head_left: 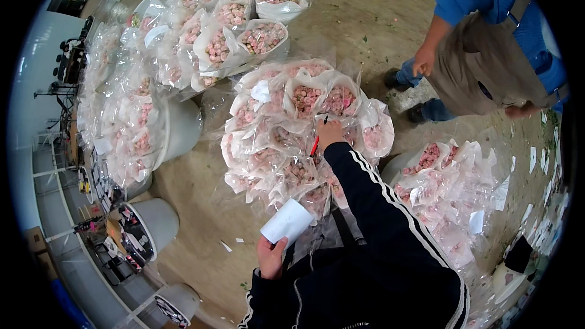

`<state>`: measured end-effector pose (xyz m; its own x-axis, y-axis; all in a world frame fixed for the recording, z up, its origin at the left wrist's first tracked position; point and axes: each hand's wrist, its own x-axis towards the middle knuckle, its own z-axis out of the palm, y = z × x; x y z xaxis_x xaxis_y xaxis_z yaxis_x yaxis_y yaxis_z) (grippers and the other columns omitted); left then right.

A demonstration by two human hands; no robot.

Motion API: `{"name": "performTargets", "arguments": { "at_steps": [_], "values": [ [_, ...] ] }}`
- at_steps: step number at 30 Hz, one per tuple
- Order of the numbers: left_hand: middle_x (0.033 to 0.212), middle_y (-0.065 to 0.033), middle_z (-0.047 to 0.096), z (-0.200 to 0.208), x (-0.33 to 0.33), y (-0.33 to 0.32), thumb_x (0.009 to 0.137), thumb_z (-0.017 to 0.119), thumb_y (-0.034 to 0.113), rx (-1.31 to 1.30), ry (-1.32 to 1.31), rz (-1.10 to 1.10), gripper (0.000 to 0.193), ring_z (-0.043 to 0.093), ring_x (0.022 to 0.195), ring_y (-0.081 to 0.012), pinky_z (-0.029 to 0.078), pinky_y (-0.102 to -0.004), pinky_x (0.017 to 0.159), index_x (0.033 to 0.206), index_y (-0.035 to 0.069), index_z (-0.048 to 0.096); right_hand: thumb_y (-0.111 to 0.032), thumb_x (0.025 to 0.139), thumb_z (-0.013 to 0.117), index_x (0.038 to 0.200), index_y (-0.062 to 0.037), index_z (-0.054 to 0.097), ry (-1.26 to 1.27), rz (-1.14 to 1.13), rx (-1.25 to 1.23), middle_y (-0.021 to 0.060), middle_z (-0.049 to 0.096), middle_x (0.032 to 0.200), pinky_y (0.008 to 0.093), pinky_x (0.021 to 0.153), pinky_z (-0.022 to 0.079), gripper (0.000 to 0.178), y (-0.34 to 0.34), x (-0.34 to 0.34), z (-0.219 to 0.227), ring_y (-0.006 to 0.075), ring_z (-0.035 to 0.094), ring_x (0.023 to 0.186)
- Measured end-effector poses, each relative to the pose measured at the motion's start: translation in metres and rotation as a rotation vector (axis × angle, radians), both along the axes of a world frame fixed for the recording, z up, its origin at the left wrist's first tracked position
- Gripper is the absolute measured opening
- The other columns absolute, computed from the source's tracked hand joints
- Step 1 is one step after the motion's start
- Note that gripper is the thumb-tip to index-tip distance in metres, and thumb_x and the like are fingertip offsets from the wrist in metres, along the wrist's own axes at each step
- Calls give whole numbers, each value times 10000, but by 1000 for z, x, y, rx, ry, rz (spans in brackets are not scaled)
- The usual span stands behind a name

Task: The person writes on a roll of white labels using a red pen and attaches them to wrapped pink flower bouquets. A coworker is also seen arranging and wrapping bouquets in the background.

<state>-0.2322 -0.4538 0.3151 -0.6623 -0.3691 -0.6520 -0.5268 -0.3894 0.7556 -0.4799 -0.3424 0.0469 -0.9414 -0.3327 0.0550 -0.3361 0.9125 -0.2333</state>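
Note:
My left hand (271,257) holds a curved white sheet of paper (286,220) low in front of me, its thumb on the near edge. My right hand (329,132) reaches out over wrapped bunches of pink flowers (300,169), its fingers closed round a slim red and black pen (315,146). The bunches stand packed together, each in white paper and clear plastic. Just beyond the right hand are two open-topped bunches (338,100). Whatever container holds this cluster is hidden beneath the wrapping.
More wrapped flowers (231,14) fill the far left, some in a big pale tub (183,131). Another cluster (448,195) stands at the right. A person in a blue top and brown apron (481,67) stands far right. Grey bins (159,222) line the left; paper scraps (533,159) litter the right floor.

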Motion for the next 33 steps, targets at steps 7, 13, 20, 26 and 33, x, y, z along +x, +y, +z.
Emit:
{"name": "performTargets", "arguments": {
  "at_steps": [7,13,20,26,33],
  "values": [
    [1085,-110,530,6,9,9,718,499,-81,-24,41,-20,410,505,1001,-189,365,-312,883,1122,-51,435,-88,676,530,840,-39,515,-183,-36,-47,145,579,715,385,695,401,172,15,-8,37,299,552,711],
    [1057,-99,535,11,18,10,749,508,-49,-51,95,-9,369,512,970,-169,387,-288,851,1113,-53,442,6,657,540,1091,-92,467,39,-205,-447,185,530,883,408,748,391,451,29,28,91,367,473,859],
    [1092,-111,517,16,22,-2,725,496,-72,40,193,-98,405,499,1004,-193,372,-312,878,1124,-51,429,-113,769,580,982,-24,534,-347,-427,-927,118,603,870,282,712,445,236,71,141,153,192,580,820],
    [1088,-124,510,11,33,-15,728,431,-75,211,259,1,395,502,1002,-221,386,-319,867,1122,-54,419,-54,753,552,971,-34,519,-133,-443,-800,152,588,878,311,707,443,222,83,203,227,271,574,836],
    [1037,-112,527,15,38,-13,750,444,-37,372,370,0,350,526,927,-211,413,-302,799,1099,-48,445,-9,716,555,977,-75,532,207,-398,-806,124,559,986,333,697,425,271,22,263,319,301,526,819]
  ]
}}
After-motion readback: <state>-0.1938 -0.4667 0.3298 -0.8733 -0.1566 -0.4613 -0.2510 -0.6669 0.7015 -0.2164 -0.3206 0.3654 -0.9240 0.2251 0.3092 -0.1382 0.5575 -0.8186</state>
